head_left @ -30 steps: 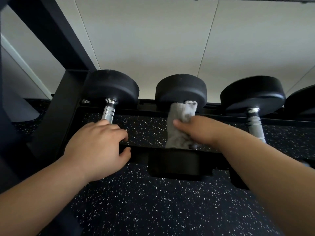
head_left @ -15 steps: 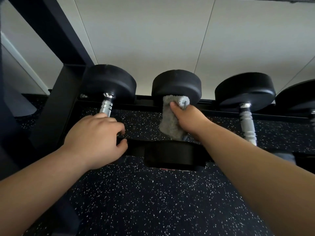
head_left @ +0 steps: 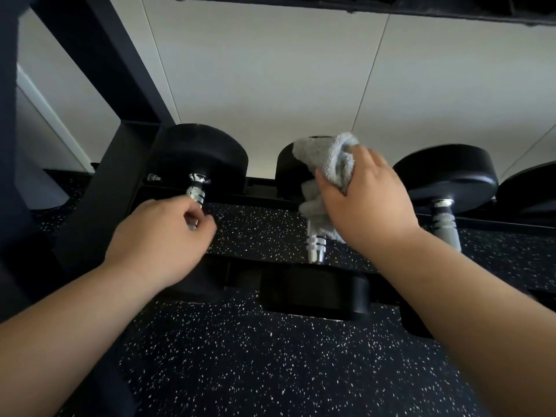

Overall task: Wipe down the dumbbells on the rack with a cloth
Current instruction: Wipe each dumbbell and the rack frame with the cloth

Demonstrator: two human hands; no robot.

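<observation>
Three black dumbbells lie across the bottom shelf of the rack [head_left: 99,203], chrome handles pointing toward me. My right hand [head_left: 365,200] grips a grey cloth [head_left: 326,158] and presses it over the far head of the middle dumbbell [head_left: 287,176]; the cloth hangs down over the upper part of that handle [head_left: 316,248]. My left hand [head_left: 164,239] curls its fingers round the chrome handle of the left dumbbell [head_left: 201,155]. The right dumbbell [head_left: 445,173] stands untouched beside my right hand.
A slanted black rack post [head_left: 90,55] rises at the left and an upper shelf edge [head_left: 361,4] crosses the top. A fourth dumbbell head [head_left: 532,191] shows at the right edge. Speckled black rubber floor [head_left: 240,362] lies below; a white wall stands behind.
My right hand has slid the cloth up from the middle dumbbell's handle onto its far head, baring the lower handle. My left hand has shifted a little further up the left dumbbell's handle.
</observation>
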